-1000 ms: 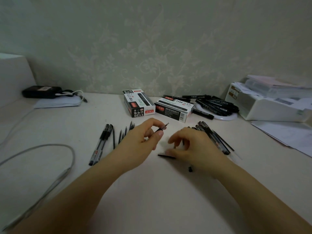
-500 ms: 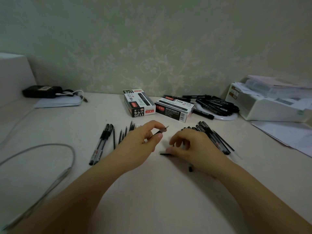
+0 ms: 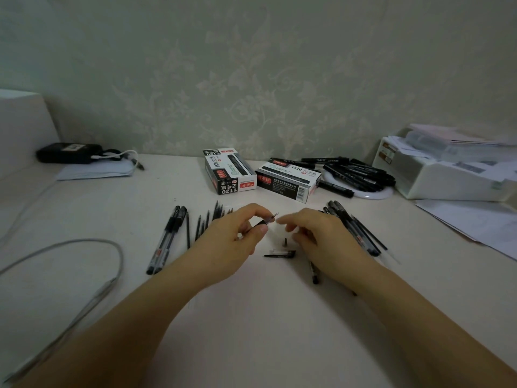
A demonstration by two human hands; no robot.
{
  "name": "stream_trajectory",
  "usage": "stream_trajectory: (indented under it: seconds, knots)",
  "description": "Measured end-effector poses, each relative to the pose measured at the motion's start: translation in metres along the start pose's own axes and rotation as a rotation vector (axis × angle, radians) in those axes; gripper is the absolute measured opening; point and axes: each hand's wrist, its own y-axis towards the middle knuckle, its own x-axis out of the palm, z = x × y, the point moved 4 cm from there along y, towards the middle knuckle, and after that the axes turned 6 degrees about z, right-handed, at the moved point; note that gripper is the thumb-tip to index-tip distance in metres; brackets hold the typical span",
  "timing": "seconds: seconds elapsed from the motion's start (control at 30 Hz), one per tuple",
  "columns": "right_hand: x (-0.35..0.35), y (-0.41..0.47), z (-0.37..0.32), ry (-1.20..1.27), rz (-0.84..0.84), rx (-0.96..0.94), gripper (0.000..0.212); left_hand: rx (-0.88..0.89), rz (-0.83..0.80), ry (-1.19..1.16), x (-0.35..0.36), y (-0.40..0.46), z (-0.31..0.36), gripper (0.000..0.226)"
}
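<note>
Left hand (image 3: pixel 237 239) pinching a short black-and-clear plastic pen section (image 3: pixel 265 220), with the right hand (image 3: pixel 319 239) just beside its tip.
Left to right: capped clear-barrelled black pens (image 3: pixel 167 239) on the white table (image 3: pixel 251 317); the left thumb and forefinger curled round the pen section, held above the table with its metal tip pointing towards the right hand; a black clipped pen cap (image 3: pixel 279 254) lying flat below, between the hands; the right hand with its forefinger near the tip, its other fingers loosely curled, gripping nothing visible.
</note>
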Motion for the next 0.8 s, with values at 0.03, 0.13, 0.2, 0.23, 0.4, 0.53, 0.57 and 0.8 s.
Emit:
stream_trajectory:
  seconds: [0.03,0.13,0.2,0.23,0.4,0.53,0.57,0.8]
  knots:
    - [0.000,0.000,-0.001,0.001,-0.022,-0.034,0.039,-0.003,-0.002,0.007,0.000,0.000,0.000,0.016]
    - [0.004,0.000,-0.004,-0.059,-0.099,-0.145,0.034,-0.010,-0.006,0.020,0.001,0.000,0.000,0.016]
    - [0.006,0.001,-0.004,-0.077,-0.111,-0.177,0.027,-0.007,-0.011,0.018,0.001,-0.001,0.000,0.016]
    - [0.008,0.001,-0.004,-0.078,-0.107,-0.177,0.023,-0.006,-0.014,0.017,0.002,-0.001,0.000,0.016]
    - [0.000,0.003,0.005,0.132,0.137,0.015,0.016,-0.007,-0.026,0.017,0.003,-0.001,-0.001,0.016]
    - [-0.010,0.005,0.010,0.667,0.256,0.258,0.015,0.003,-0.031,0.028,0.002,-0.002,0.000,0.016]
    - [-0.010,0.004,0.009,0.724,0.244,0.266,0.015,0.004,-0.035,0.027,0.003,-0.003,0.001,0.016]
    - [-0.002,0.003,0.000,0.774,0.137,0.221,0.013,0.009,-0.079,0.009,0.004,-0.004,0.004,0.015]
